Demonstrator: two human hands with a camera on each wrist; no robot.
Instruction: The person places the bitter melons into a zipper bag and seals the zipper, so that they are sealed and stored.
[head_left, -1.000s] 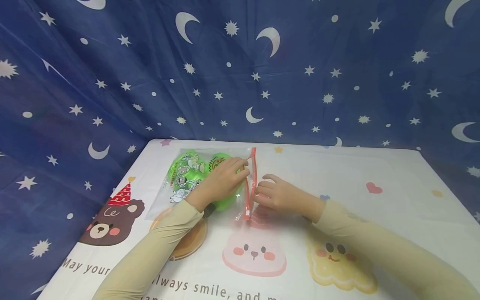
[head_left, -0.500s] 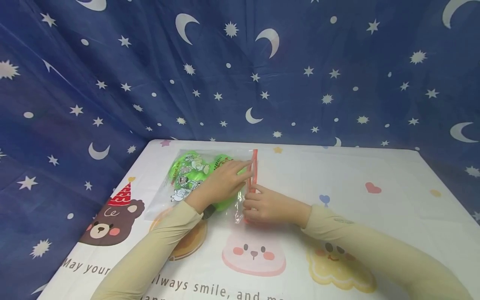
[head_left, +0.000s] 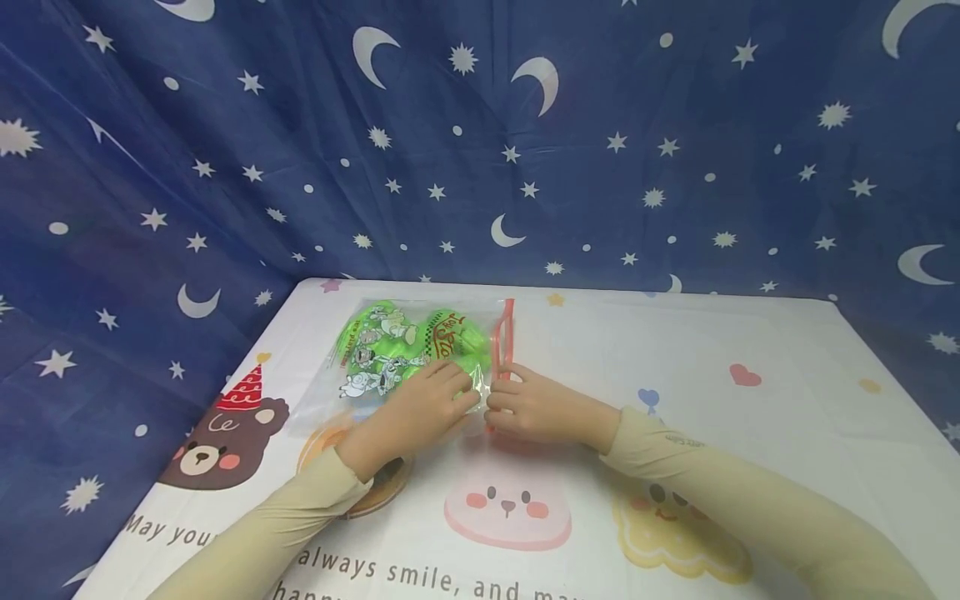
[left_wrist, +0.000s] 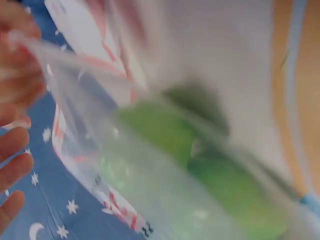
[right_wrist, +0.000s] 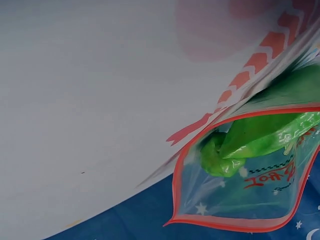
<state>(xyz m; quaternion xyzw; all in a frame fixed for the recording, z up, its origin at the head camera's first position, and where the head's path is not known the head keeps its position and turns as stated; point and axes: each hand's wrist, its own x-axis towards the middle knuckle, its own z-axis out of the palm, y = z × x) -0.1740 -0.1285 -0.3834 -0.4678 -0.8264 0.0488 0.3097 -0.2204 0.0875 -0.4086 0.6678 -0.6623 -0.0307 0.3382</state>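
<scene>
A clear zip bag [head_left: 318, 408] with a red zip edge and printed cartoon figures lies on the table, its mouth facing right. Inside it are bright green glossy things [head_left: 468, 343] whose kind I cannot tell. My right hand [head_left: 542, 408] pinches the near corner of the mouth. Over the bag's near side hovers my left hand [head_left: 420, 412]; in the left wrist view its fingers [left_wrist: 14, 172] are spread beside the bag and appear to hold nothing. The right wrist view shows the mouth's red edge [right_wrist: 180, 170] gaping, with a green thing [right_wrist: 260, 137] visible within.
The white tablecloth [head_left: 675, 358] bears a printed bear, a pink face and lettering. A blue curtain [head_left: 480, 192] with moons and stars hangs behind the table and at its left.
My right hand came left and took hold of the bag's near corner. My left hand left the zip edge and moved towards me, uncovering more of the green things.
</scene>
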